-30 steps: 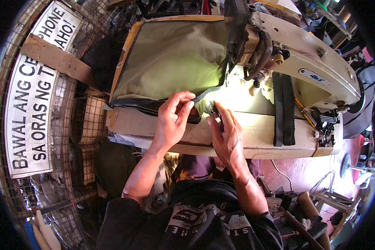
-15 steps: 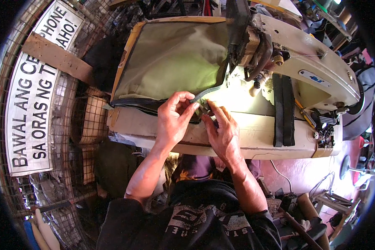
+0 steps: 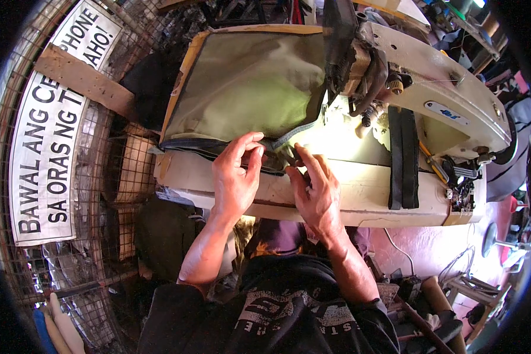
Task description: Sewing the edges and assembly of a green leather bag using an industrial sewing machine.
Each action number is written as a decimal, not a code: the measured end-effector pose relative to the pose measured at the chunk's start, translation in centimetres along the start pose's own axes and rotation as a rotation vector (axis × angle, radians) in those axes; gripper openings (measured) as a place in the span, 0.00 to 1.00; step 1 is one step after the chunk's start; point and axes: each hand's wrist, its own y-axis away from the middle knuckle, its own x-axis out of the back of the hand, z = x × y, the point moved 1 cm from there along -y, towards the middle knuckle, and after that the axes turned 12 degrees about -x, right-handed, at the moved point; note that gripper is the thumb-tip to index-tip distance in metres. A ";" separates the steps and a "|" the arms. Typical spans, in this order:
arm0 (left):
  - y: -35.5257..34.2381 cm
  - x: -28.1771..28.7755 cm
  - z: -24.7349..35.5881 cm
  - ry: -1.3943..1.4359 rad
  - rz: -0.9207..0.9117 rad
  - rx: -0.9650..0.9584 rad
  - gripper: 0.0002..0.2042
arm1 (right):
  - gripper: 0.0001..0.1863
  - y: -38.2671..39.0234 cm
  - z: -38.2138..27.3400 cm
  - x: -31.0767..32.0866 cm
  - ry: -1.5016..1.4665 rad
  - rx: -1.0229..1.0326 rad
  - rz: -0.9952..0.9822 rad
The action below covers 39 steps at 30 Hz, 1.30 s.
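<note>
A piece of olive fabric (image 3: 236, 82) with dark trim along its edges lies on the sewing machine bed, its right side near the needle area of the sewing machine (image 3: 448, 74). My left hand (image 3: 237, 174) is raised at the fabric's near edge, thumb and forefinger apart, with nothing seen between them. A grey-blue edging strip (image 3: 293, 134) curves from there toward the lit needle area. My right hand (image 3: 318, 192) is at the same near edge, fingers bent around a fold of the fabric below the strip. Its fingertips partly cover that fold.
Two black straps (image 3: 403, 159) lie across the bed at right, beside a yellow-handled tool (image 3: 433, 162). A wire mesh (image 3: 100, 206) with a white sign (image 3: 47, 159) and a wooden slat (image 3: 85, 82) stands at left. Clutter lies at the lower right.
My left hand has let go of the edging strip and drawn slightly left, its finger and thumb parting. My right hand has barely moved.
</note>
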 end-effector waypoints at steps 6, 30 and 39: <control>0.1 0.0 -0.6 0.091 0.033 0.027 0.12 | 0.24 -0.6 0.1 -0.6 0.058 0.077 0.010; 0.1 -0.1 0.0 0.395 -0.207 0.455 0.09 | 0.23 -2.8 1.7 -0.2 -0.174 -0.105 -0.157; 0.0 -0.8 0.7 0.624 -0.067 0.462 0.09 | 0.22 -2.5 1.8 0.1 -0.221 -0.142 -0.185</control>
